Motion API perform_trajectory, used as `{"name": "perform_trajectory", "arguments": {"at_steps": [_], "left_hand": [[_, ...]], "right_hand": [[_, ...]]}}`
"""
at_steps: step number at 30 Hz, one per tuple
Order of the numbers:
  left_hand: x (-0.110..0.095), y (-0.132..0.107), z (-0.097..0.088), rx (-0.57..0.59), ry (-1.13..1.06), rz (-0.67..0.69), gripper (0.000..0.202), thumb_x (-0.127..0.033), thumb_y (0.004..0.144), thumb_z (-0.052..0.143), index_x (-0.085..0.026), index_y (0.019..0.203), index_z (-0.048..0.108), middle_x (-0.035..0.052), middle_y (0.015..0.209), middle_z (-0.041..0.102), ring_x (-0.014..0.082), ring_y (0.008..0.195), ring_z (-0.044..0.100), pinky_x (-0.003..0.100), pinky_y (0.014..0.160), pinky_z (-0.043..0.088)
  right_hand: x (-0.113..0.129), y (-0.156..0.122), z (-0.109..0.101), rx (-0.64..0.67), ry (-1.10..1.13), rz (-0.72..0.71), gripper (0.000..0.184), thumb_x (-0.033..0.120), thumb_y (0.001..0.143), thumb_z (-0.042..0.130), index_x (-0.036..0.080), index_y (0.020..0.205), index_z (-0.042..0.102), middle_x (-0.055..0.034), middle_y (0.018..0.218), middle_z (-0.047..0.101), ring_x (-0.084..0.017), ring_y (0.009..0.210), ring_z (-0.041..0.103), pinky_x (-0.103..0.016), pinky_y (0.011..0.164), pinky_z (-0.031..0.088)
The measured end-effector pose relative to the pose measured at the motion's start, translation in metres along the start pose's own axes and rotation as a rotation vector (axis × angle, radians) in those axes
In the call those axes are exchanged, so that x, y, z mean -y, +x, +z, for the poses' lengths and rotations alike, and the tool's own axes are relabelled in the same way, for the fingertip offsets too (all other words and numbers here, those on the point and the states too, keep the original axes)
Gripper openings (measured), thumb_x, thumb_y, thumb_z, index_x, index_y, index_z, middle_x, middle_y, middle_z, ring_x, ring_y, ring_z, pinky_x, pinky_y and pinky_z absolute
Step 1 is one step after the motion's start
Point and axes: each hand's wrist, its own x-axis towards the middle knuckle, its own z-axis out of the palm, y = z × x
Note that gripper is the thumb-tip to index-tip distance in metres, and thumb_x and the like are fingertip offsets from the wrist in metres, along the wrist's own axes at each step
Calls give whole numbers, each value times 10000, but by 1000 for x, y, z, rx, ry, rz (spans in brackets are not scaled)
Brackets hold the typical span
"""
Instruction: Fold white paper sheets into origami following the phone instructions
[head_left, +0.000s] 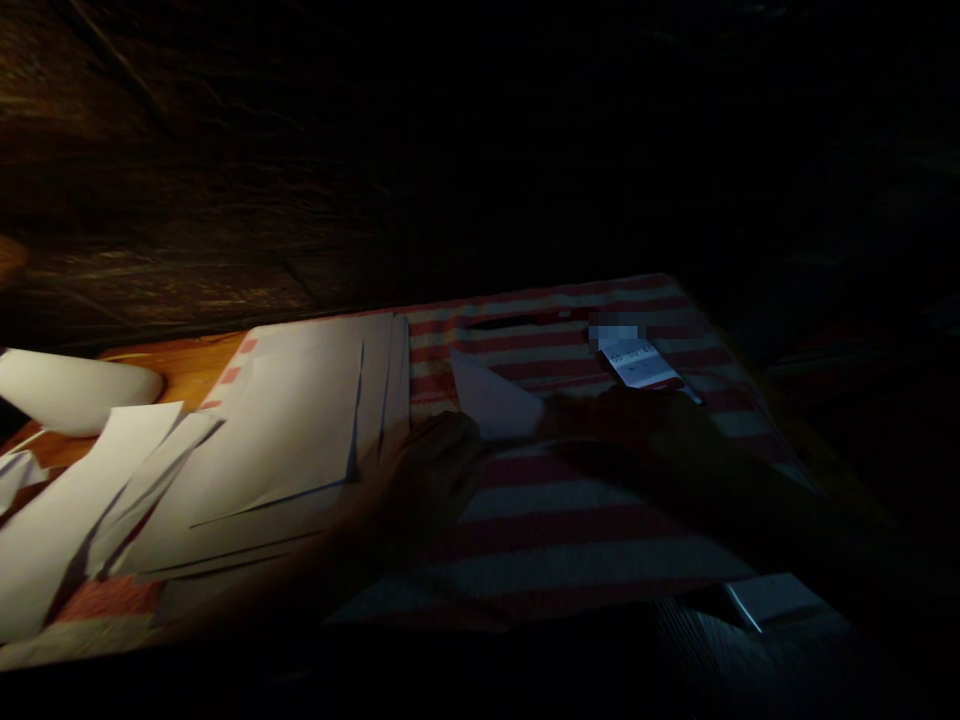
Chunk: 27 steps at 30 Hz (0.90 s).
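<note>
A small piece of white paper (493,398) with a slanted, pointed upper edge stands between my hands over the striped cloth. My left hand (439,455) is closed at its lower left corner, fingers curled. At its lower right edge, my right hand (611,425) grips it, though deep shadow hides most of those fingers. Left of my left hand lies a spread stack of white paper sheets (300,410). Just beyond my right hand is a phone (637,365) with a lit screen showing timer digits.
A red-and-white striped cloth (540,530) covers the wooden table (187,360). Cut paper strips (124,470) and a white lamp-like object (82,390) are at the left. A dark slender object (517,320) lies at the back. A pale flat item (780,597) sits near the front right. A dark wall rises behind.
</note>
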Motion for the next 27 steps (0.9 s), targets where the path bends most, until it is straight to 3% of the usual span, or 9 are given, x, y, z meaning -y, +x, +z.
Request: {"name": "perform_trajectory", "arguments": {"at_steps": [9, 12, 16, 21, 24, 27], "left_hand": [[-6, 11, -4, -55, -86, -83, 117, -133, 944, 591, -150, 1034, 664, 52, 924, 648, 195, 846, 628, 328, 737, 545], [-6, 16, -6, -58, -92, -113, 161, -147, 917, 611, -144, 1068, 668, 51, 922, 641, 202, 843, 628, 334, 726, 541], [-4, 19, -6, -39, -54, -141, 210, -167, 873, 651, -143, 1081, 670, 61, 947, 654, 231, 847, 628, 388, 758, 529], [-3, 22, -8, -18, -41, -123, 382, -213, 833, 754, -190, 1206, 675, 53, 1018, 717, 257, 946, 660, 412, 850, 518], [0, 24, -8, -15, -133, -135, 289, -189, 812, 784, -210, 1090, 712, 20, 924, 732, 217, 866, 674, 353, 787, 517], [6, 24, -9, 15, -202, -136, 116, -227, 817, 799, -199, 887, 711, 11, 829, 725, 195, 781, 670, 322, 705, 494]], "right_hand": [[-1, 3, 0, 16, 93, 114, 495, 345, 981, 667, 263, 1463, 593, -52, 994, 750, -200, 835, 685, -302, 644, 419], [0, 5, 1, 37, 127, 191, 434, 357, 954, 683, 241, 1371, 663, -71, 1036, 742, -213, 844, 684, -315, 667, 434], [3, 8, 1, 55, 151, 230, 243, 346, 940, 659, 174, 1088, 747, -108, 1046, 723, -211, 806, 658, -318, 651, 422], [3, 9, 3, 59, 145, 207, 239, 364, 935, 670, 147, 1012, 737, -114, 1013, 719, -207, 801, 644, -310, 648, 412], [-1, 7, 6, 47, 167, 130, 244, 360, 933, 676, 130, 986, 736, -122, 994, 714, -207, 803, 642, -308, 647, 430], [-4, 5, 9, 31, 198, 18, 224, 313, 937, 669, 150, 1075, 737, -112, 1022, 722, -217, 862, 667, -312, 682, 477]]}}
